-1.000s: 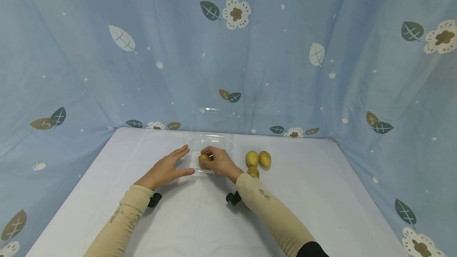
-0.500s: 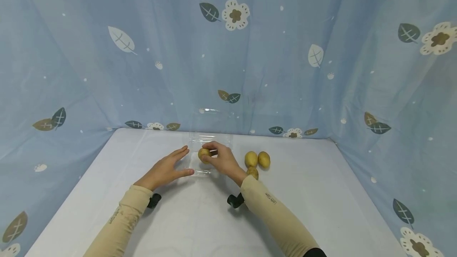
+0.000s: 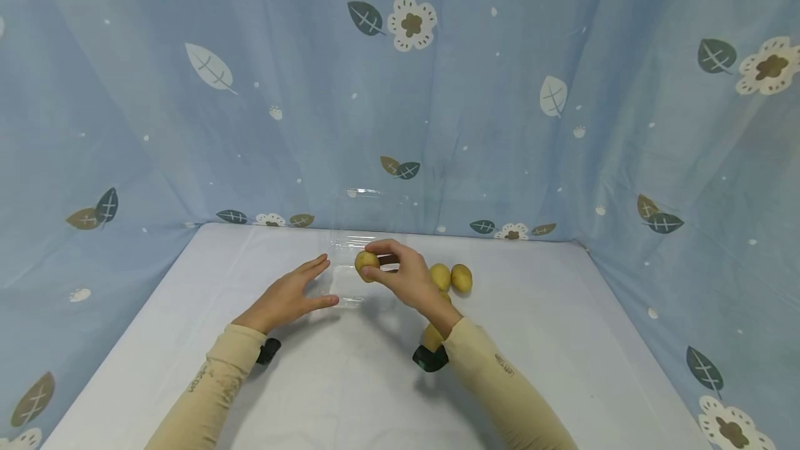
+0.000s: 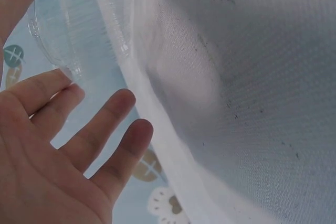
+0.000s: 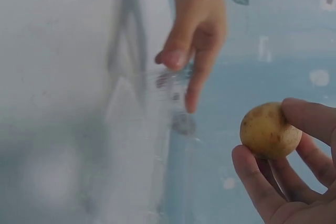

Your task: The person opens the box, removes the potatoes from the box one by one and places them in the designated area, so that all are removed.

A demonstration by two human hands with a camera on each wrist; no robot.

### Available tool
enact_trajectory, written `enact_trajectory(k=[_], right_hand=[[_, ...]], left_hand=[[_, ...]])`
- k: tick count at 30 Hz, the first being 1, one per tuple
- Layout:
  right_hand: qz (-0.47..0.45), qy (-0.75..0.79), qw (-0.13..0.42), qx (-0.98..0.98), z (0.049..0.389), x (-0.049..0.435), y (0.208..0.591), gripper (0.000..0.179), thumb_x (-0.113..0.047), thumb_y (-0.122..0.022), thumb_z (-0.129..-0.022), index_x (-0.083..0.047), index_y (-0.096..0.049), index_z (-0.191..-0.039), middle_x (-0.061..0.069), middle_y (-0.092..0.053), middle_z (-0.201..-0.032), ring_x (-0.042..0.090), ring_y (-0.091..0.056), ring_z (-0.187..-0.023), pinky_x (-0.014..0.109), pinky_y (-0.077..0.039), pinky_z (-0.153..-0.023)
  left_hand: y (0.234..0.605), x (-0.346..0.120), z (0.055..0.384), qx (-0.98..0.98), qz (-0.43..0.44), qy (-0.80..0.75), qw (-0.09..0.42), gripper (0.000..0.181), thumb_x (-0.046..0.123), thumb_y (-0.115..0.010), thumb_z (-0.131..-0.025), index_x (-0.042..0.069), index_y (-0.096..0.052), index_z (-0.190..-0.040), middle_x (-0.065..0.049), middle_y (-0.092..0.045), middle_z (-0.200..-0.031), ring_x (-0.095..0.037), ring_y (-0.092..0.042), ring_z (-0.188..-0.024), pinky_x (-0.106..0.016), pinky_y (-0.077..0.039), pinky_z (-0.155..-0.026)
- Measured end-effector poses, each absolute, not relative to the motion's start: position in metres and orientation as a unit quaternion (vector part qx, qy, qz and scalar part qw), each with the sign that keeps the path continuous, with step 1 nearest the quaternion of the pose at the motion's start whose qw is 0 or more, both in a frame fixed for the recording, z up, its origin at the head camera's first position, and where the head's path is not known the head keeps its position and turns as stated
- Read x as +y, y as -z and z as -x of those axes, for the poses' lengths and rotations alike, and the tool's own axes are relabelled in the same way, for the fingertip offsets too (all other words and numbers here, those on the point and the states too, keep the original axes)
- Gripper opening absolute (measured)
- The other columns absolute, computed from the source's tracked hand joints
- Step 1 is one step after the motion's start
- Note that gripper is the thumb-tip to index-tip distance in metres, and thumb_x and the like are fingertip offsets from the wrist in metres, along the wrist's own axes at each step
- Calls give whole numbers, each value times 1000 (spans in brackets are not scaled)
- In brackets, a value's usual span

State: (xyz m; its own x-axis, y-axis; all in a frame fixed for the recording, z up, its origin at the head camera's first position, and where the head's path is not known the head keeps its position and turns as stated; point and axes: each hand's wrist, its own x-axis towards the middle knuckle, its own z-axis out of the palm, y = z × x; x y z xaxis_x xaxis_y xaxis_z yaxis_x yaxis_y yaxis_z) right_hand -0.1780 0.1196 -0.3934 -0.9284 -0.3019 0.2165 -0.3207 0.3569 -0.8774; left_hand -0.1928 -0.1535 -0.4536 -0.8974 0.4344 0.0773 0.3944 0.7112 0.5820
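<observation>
In the head view, my right hand (image 3: 409, 280) pinches a small yellow-brown potato (image 3: 366, 265) between thumb and fingers, above the right part of a clear plastic clamshell box (image 3: 348, 303). The right wrist view shows this potato (image 5: 269, 130) at the fingertips, with brown specks on its skin. My left hand (image 3: 289, 299) stands at the box's left side with fingers spread and thumb apart. In the left wrist view its index fingertip is close to the clear box wall (image 4: 79, 30); contact is hard to tell. The box's lid (image 3: 365, 210) stands raised at the back.
Right of the box lie two potatoes, one (image 3: 440, 275) beside another (image 3: 462, 278). A third potato (image 3: 445, 297) is partly hidden by my right forearm, and a yellowish shape (image 3: 432, 337) shows below it. A blue patterned curtain (image 3: 500, 123) encloses the white table (image 3: 350, 394).
My right hand has lifted the potato up out of the box area and shifted slightly right with it. My left hand has stayed almost where it was.
</observation>
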Motion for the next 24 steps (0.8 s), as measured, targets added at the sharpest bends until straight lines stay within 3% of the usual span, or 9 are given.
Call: enact_trajectory(k=[6,14,24], right_hand=[[-170,-551,13,-817,168,139,384,43,-33,-83,-87,-25,-68,-126,-9,-68,-120,17,-66,-107,34,-58,-87],[-164,-570,14,-805,156,166,384,42,-27,-83,-87,-17,-69,-125,-1,-67,-123,25,-65,-110,37,-57,-91],[-131,-563,-2,-816,133,208,386,40,-31,-84,-86,-22,-70,-122,0,-68,-121,25,-65,-109,43,-54,-96]], left_hand=[[454,-153,193,924,-227,-306,27,95,59,-72,-88,6,-36,-158,-11,-28,-165,-37,-28,-149,-60,-28,-117],[454,-154,192,925,-232,-300,24,95,61,-71,-88,7,-36,-158,-10,-28,-165,-37,-29,-149,-60,-29,-117],[454,-155,191,924,-232,-303,27,95,60,-71,-88,7,-36,-158,-9,-28,-166,-38,-29,-149,-61,-28,-117]])
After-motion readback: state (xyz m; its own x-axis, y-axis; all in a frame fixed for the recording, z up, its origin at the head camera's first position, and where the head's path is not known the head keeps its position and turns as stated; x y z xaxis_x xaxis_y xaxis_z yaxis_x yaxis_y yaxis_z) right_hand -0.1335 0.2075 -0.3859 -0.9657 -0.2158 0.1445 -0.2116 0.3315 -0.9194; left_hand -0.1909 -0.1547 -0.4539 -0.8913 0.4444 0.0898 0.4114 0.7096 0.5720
